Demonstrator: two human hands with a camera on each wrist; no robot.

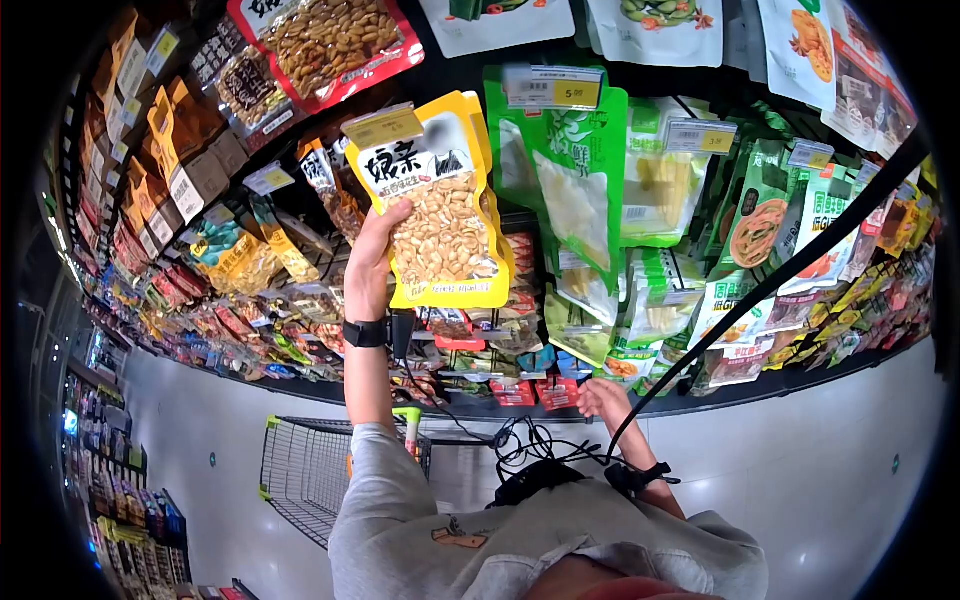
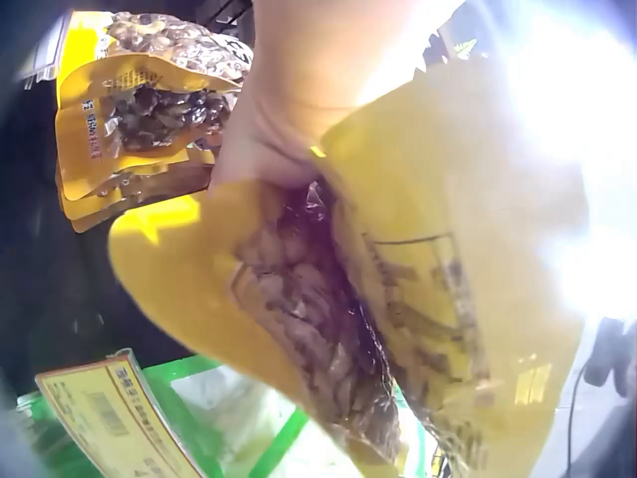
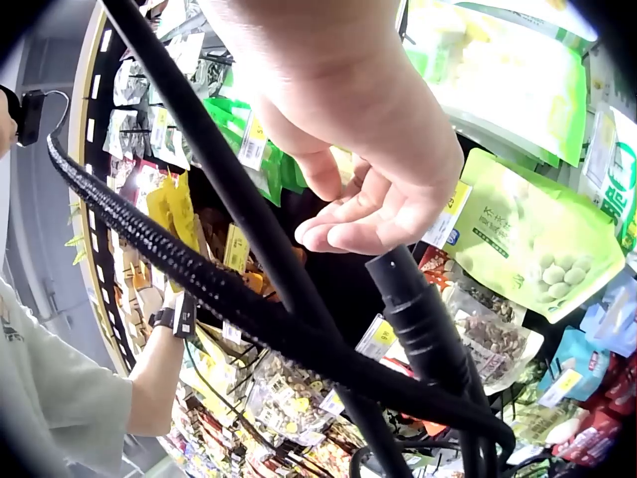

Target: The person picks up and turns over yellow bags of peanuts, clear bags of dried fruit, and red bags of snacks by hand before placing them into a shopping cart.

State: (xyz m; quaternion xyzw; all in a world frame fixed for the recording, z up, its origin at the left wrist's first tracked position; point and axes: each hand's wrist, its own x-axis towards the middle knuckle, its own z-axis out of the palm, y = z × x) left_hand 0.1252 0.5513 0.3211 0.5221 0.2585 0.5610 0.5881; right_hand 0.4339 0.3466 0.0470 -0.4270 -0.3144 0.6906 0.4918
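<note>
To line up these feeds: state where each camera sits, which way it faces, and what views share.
Head: on the head, facing forward and down at snack shelves; shows both arms, left hand gripping a yellow packet, right hand lower.
Left wrist: on that wrist, facing the packet close up; shows only the left hand.
Right wrist: on that wrist, facing the shelves past loosely curled fingers and a black cable; the left forearm shows.
Shared: head and left wrist both see the yellow packet.
</note>
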